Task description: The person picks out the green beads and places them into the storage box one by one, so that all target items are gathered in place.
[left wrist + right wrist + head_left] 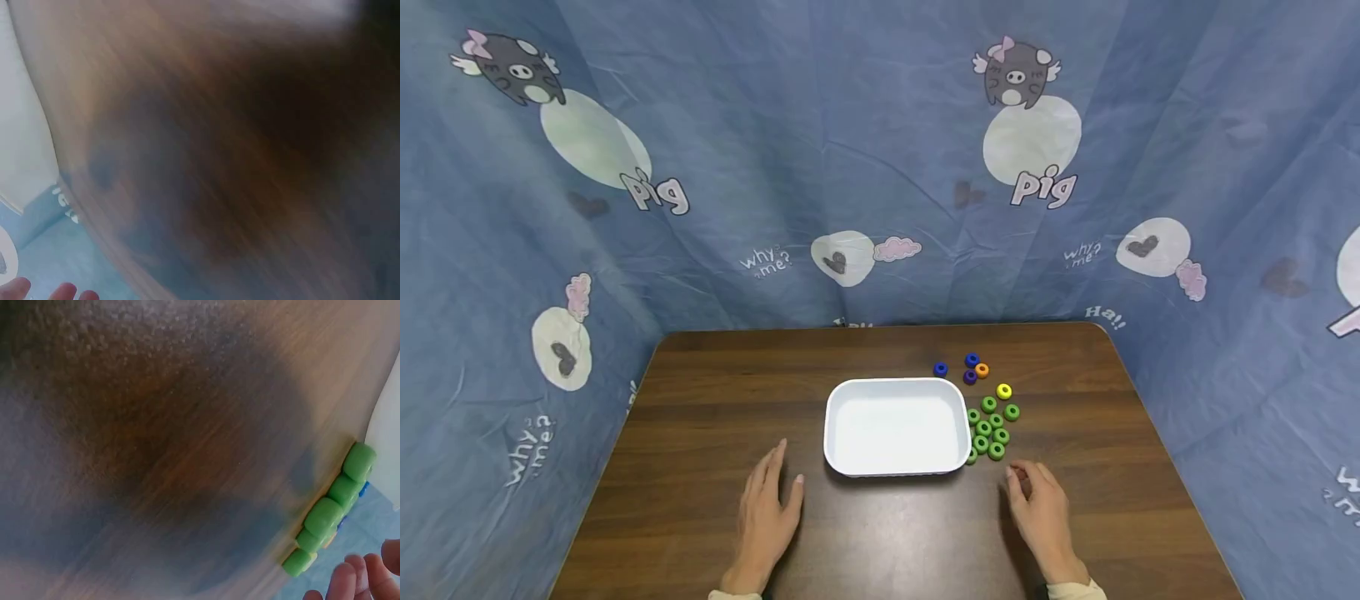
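A plain white tray (897, 427); solid green rings (1012, 418), one yellow ring (1003, 397), one orange ring (982, 377), blue rings (941, 375); brown wood-grained counter (715, 392); blue cloth (880, 125) printed with grey pigs (1015, 75), pale ovals (1033, 137), grey hearts (835, 263), pink clouds (897, 248), white lettering (1045, 188); cream sleeves (1077, 592).

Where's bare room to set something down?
Inside the white tray; on the tabletop left of it, past the left hand; on the tray's near side, between that and the right hand; right of the green rings. Crowded: the tray's right side, where those rings cluster.
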The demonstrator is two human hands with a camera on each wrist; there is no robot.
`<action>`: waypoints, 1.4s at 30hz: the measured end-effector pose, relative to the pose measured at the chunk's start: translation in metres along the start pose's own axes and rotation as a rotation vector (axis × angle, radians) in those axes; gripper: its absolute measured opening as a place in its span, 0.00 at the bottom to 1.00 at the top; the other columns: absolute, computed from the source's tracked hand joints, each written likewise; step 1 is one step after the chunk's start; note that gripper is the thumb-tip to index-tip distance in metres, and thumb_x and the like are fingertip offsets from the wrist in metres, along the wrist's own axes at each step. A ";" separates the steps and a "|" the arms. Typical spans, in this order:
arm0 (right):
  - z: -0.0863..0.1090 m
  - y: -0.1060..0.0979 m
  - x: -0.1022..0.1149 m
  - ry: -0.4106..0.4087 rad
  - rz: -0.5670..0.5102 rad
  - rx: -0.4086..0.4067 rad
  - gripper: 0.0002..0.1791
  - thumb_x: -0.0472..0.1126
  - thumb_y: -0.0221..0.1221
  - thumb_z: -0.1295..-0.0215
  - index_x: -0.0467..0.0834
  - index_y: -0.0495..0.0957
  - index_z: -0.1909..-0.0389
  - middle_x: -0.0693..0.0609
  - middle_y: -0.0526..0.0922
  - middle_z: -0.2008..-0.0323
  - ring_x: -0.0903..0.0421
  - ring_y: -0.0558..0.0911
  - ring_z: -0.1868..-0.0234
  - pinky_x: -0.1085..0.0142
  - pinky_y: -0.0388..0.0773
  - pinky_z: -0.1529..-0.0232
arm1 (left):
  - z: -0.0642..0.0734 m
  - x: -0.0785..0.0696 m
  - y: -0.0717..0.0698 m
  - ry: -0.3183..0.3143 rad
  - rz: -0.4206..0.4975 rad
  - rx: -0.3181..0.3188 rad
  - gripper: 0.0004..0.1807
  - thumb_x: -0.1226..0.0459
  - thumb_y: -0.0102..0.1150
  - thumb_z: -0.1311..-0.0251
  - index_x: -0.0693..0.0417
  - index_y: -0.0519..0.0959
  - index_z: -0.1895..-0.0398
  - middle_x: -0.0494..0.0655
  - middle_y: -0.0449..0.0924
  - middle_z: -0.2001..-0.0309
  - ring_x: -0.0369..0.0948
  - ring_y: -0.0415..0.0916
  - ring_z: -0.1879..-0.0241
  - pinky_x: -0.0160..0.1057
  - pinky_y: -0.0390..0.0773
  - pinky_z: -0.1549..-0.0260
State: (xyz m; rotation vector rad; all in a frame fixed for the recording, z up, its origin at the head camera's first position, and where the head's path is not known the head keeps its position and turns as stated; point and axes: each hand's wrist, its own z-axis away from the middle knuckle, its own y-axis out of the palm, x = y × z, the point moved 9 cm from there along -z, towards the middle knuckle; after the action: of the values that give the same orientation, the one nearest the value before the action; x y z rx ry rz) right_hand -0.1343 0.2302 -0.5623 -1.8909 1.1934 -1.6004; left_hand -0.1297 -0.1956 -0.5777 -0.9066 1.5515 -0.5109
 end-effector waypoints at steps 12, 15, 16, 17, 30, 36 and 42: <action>-0.014 0.020 -0.009 0.004 -0.006 0.078 0.20 0.35 0.66 0.38 0.34 0.80 0.46 0.36 0.81 0.50 0.37 0.78 0.46 0.43 0.75 0.48 | -0.021 -0.010 0.041 -0.191 0.362 0.110 0.30 0.61 0.48 0.24 0.55 0.58 0.22 0.61 0.76 0.37 0.54 0.78 0.40 0.54 0.79 0.43; -0.016 0.029 -0.009 -0.011 0.006 0.133 0.27 0.36 0.66 0.39 0.33 0.75 0.39 0.34 0.76 0.45 0.35 0.74 0.42 0.40 0.73 0.44 | -0.024 -0.013 0.046 -0.197 0.393 0.108 0.30 0.62 0.47 0.24 0.56 0.58 0.22 0.63 0.74 0.35 0.57 0.75 0.37 0.55 0.79 0.41; -0.016 0.031 -0.009 -0.016 0.009 0.145 0.28 0.36 0.66 0.40 0.33 0.74 0.38 0.33 0.76 0.44 0.35 0.74 0.41 0.40 0.73 0.44 | -0.025 -0.014 0.047 -0.197 0.397 0.108 0.30 0.62 0.47 0.24 0.56 0.58 0.22 0.63 0.73 0.34 0.57 0.75 0.36 0.55 0.79 0.41; -0.016 0.033 -0.009 -0.022 0.013 0.153 0.29 0.36 0.66 0.40 0.34 0.74 0.37 0.33 0.75 0.43 0.35 0.73 0.41 0.41 0.73 0.44 | -0.026 -0.016 0.048 -0.195 0.401 0.108 0.30 0.62 0.47 0.24 0.55 0.58 0.22 0.64 0.73 0.33 0.58 0.74 0.35 0.55 0.78 0.41; -0.016 0.045 -0.016 0.020 0.006 0.185 0.27 0.35 0.65 0.38 0.35 0.74 0.37 0.33 0.75 0.43 0.35 0.74 0.40 0.40 0.72 0.40 | -0.030 -0.021 0.063 -0.221 0.430 0.151 0.30 0.63 0.45 0.24 0.52 0.57 0.21 0.59 0.62 0.24 0.56 0.70 0.31 0.53 0.76 0.37; -0.017 0.049 -0.016 0.035 -0.020 0.185 0.24 0.34 0.64 0.38 0.34 0.76 0.40 0.33 0.76 0.45 0.35 0.76 0.42 0.39 0.73 0.42 | -0.031 -0.021 0.065 -0.200 0.440 0.110 0.29 0.65 0.45 0.25 0.55 0.59 0.23 0.61 0.64 0.26 0.57 0.71 0.33 0.55 0.75 0.37; -0.021 0.053 -0.014 0.018 -0.016 0.171 0.23 0.33 0.64 0.37 0.33 0.76 0.41 0.34 0.78 0.46 0.35 0.78 0.43 0.40 0.74 0.42 | -0.030 -0.017 0.067 -0.223 0.453 0.111 0.29 0.63 0.45 0.25 0.54 0.60 0.23 0.59 0.64 0.25 0.56 0.72 0.33 0.56 0.74 0.36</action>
State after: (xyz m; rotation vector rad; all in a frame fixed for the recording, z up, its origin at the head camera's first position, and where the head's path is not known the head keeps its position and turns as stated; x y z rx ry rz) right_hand -0.1726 0.2163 -0.6052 -1.7853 1.0158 -1.6744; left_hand -0.1764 -0.1470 -0.6121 -0.4850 1.4491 -0.1610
